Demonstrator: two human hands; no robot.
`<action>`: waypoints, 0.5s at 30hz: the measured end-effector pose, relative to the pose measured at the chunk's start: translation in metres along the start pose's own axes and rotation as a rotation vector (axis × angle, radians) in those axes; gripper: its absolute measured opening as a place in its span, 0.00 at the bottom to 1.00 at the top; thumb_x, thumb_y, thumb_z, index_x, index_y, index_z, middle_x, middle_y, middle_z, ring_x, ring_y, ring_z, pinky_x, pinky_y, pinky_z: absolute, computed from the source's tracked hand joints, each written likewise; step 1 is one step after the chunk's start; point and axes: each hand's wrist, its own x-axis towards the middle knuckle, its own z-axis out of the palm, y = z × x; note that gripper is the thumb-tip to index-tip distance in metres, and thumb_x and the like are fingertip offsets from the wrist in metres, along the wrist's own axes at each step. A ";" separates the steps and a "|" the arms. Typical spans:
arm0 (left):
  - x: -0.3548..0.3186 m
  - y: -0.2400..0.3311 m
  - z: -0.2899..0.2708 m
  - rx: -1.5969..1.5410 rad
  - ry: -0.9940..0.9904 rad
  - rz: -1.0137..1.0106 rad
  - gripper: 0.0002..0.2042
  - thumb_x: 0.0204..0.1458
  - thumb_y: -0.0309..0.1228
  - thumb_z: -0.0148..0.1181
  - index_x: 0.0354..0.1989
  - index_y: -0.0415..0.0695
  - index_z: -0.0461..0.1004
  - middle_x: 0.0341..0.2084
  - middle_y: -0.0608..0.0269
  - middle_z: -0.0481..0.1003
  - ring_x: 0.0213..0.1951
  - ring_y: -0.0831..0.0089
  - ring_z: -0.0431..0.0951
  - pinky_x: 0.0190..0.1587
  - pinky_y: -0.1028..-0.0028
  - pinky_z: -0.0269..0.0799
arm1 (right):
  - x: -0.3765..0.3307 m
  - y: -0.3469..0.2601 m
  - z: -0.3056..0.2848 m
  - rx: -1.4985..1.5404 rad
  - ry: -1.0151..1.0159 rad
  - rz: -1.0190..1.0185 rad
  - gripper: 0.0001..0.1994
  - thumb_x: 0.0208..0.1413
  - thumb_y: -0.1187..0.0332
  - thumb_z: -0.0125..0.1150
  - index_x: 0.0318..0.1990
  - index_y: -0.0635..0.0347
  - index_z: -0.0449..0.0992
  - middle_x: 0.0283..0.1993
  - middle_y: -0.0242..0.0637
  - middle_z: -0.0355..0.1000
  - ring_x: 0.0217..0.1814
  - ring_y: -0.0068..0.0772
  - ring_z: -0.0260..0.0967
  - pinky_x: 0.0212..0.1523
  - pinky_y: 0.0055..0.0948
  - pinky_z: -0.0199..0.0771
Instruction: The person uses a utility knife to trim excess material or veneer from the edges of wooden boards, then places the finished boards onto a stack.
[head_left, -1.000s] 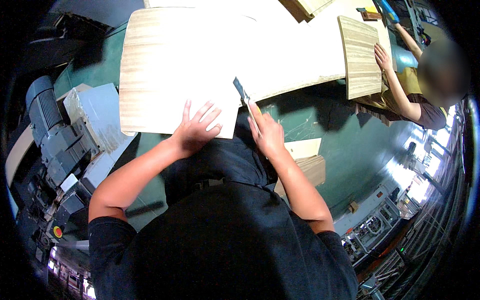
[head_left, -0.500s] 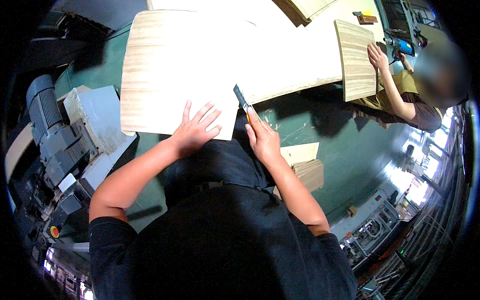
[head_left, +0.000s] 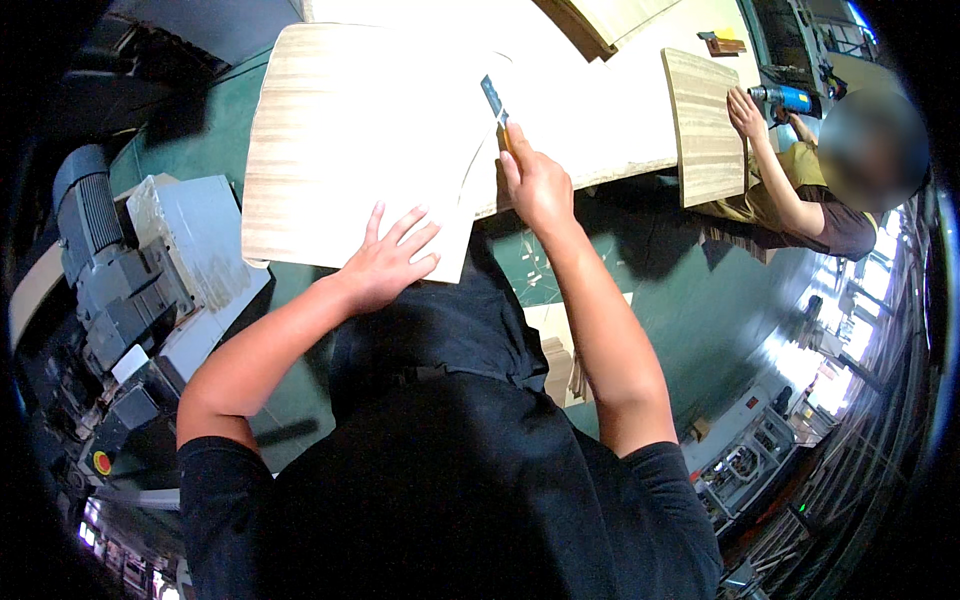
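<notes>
A pale wood-grain board (head_left: 320,140) lies on the worktable, its near edge reaching over the front. My left hand (head_left: 390,258) rests flat on the board's near right part, fingers spread. In my right hand (head_left: 541,188) is a utility knife (head_left: 491,97) with a yellow handle and its blade extended, pointing away from me. The knife is over the bright surface by the board's far right side; whether the blade touches anything I cannot tell. A thin curved strip or line runs along the board's right edge, washed out by glare.
At the right, a co-worker (head_left: 790,190) steadies another wood-grain board (head_left: 705,125) and holds a blue heat gun (head_left: 785,98). A grey motor (head_left: 88,205) and machine stand at my left. More boards (head_left: 640,15) lie at the back; wood pieces (head_left: 556,350) sit below the table (head_left: 620,172).
My right hand has moved away from me along the board's right side, taking the knife with it. My left hand stays in place. The co-worker's heat gun has shifted slightly left.
</notes>
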 end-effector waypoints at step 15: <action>-0.007 -0.018 -0.058 0.026 -0.157 -0.005 0.32 0.53 0.46 0.69 0.67 0.52 0.72 0.79 0.52 0.56 0.82 0.51 0.49 0.78 0.29 0.38 | -0.094 0.007 0.033 0.051 0.033 -0.016 0.29 0.70 0.58 0.62 0.76 0.40 0.67 0.33 0.45 0.75 0.32 0.56 0.77 0.34 0.56 0.78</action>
